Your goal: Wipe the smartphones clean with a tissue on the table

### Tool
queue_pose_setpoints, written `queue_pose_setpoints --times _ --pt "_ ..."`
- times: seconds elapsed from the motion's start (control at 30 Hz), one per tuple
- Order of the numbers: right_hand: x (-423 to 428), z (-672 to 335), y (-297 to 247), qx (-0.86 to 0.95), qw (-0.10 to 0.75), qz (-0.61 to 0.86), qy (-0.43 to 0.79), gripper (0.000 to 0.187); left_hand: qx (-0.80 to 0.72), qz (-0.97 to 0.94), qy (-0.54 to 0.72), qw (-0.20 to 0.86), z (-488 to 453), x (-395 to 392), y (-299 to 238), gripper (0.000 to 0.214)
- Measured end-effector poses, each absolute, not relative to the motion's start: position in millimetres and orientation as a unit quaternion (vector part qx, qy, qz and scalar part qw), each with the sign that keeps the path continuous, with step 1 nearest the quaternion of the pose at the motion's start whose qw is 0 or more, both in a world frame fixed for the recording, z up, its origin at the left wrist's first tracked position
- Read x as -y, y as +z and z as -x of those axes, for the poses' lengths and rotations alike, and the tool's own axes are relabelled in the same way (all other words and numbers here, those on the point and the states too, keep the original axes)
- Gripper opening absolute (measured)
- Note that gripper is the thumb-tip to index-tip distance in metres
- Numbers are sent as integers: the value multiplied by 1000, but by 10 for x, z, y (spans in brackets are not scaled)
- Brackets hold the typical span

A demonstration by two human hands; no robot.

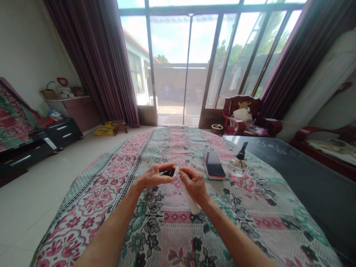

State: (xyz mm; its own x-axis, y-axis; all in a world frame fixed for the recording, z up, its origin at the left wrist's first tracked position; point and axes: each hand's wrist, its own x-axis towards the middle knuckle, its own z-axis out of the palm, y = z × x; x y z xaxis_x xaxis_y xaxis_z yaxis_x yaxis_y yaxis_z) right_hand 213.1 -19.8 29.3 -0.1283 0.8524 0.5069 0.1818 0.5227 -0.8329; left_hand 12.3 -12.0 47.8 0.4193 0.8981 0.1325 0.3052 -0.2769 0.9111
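Centrally, both hands work above a floral tablecloth point(116, 168), close together, fingertips nearly meeting. Left hand point(154, 177): thumb and fingers clamped on a small dark object point(169, 172), its far and near edges covered; too little shows to tell what it is. Right hand point(194, 181): thumb and forefinger pinched on a thin white cloth point(191, 200), the rest of the fingers curled in. Upper end of cloth lies right beside the dark object; whether the two touch, cannot tell. Loose end trails nearer and rightward, passing beside the right wrist.

Right of the hands and a little farther off, a dark-screened phone point(213, 164) lies flat, a red and pale edge showing beneath the screen. Just right of that, a clear glass bottle point(237, 167) with a black nozzle stands upright.

Beyond the cloth's right side, a black table point(300, 185). Far right, a reddish wooden armchair point(232, 105). Far side, tall glass doors point(169, 44), bright daylight through them, flanked by dark purple curtains point(94, 55). Far left, on the floor, a yellow bag point(105, 129) beside a small wooden stool point(119, 127); nearer and farther left, a black drawer unit point(62, 129).
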Motion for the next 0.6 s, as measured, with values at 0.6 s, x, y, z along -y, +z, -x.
queue_pose_setpoints --times 0.6 --pt "67 -2173 124 650 542 428 316 21 -414 -753 301 413 -185 174 531 60"
